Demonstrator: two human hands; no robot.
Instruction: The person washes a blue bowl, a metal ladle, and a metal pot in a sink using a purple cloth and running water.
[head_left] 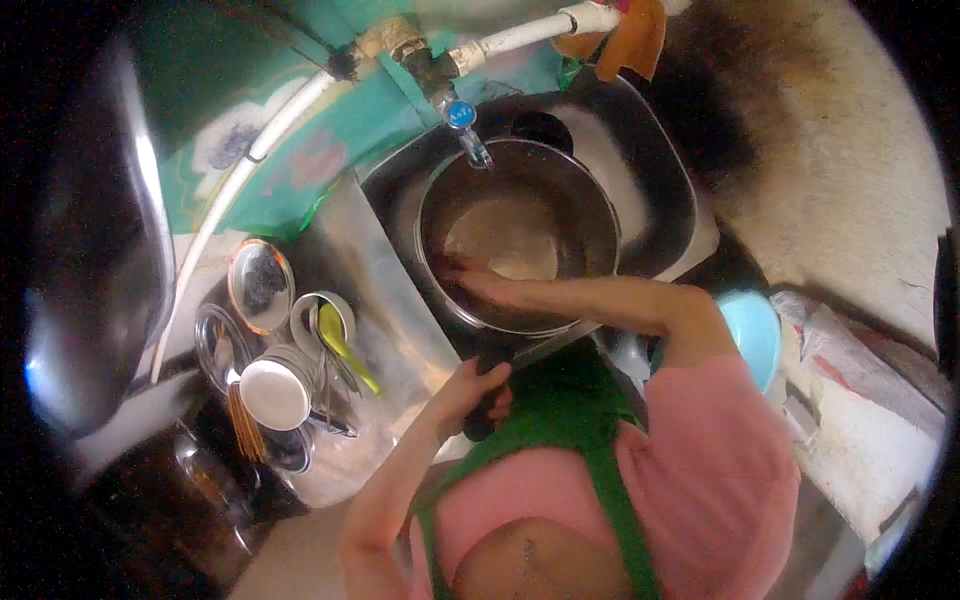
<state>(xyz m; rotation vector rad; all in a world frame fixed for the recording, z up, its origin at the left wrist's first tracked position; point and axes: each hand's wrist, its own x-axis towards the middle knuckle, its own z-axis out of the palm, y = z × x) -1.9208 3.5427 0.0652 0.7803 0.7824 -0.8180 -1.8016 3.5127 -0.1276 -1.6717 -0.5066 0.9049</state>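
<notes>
A large round metal pot [585, 225] sits in the sink [672, 165], its opening tipped toward me. My left hand [468, 395] is closed around the pot's black handle [480, 425] at the near side. Reaching across from the right, my right hand [482, 285] is inside the pot, by the left part of its inner wall. Its fingers are dim and smeared, so I cannot see whether they hold anything. Over the pot's far rim hangs a tap [472, 140] with a blue cap.
Left of the sink, a metal drainboard [385, 300] bears stacked white bowls [275, 395], a cup [325, 318] with a yellow-green spoon [345, 350], and chopsticks [243, 428]. A light-blue basin [752, 335] is at my right. White pipes [240, 180] run along the wall.
</notes>
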